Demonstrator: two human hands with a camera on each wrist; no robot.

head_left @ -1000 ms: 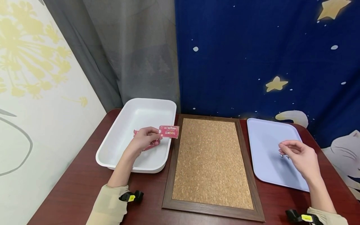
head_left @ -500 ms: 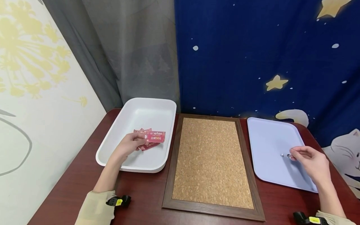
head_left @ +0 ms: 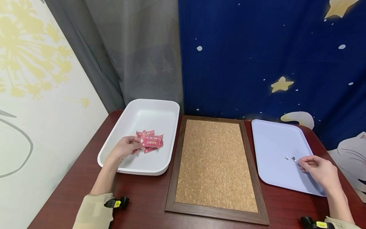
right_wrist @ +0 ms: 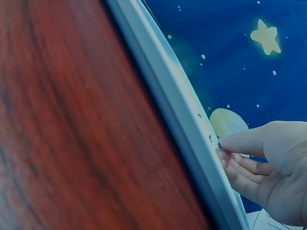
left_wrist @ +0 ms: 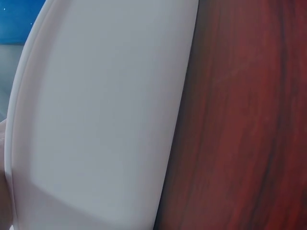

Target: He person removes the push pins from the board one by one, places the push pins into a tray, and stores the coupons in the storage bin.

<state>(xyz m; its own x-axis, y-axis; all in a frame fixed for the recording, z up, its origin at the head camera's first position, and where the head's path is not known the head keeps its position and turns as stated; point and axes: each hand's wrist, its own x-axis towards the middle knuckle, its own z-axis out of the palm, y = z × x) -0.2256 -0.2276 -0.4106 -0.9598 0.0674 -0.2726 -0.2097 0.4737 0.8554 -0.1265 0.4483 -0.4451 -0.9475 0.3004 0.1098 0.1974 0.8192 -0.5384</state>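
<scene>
In the head view my left hand (head_left: 125,148) pinches the left end of a red paper coupon (head_left: 152,142) with white and yellow print. It is over other red coupons (head_left: 145,133) inside the white tub (head_left: 105,159). My right hand (head_left: 321,171) is low over the right part of the pale blue tray (head_left: 271,140), beside small shiny metal pieces (head_left: 287,158). In the right wrist view the thumb and fingertips of the right hand (right_wrist: 273,167) meet at a tiny dark piece (right_wrist: 220,144); its kind is too small to tell.
A cork board (head_left: 214,165) in a brown wooden frame lies between tub and tray on the dark red table (head_left: 148,200). Behind hang a grey curtain (head_left: 143,57) and a blue star-patterned curtain (head_left: 243,63). A white wall (head_left: 57,121) borders the left.
My left hand has moved left with the coupon, from near the tub's right rim to over the other coupons. My right hand has shifted right and slightly nearer, uncovering the small metal pieces.
</scene>
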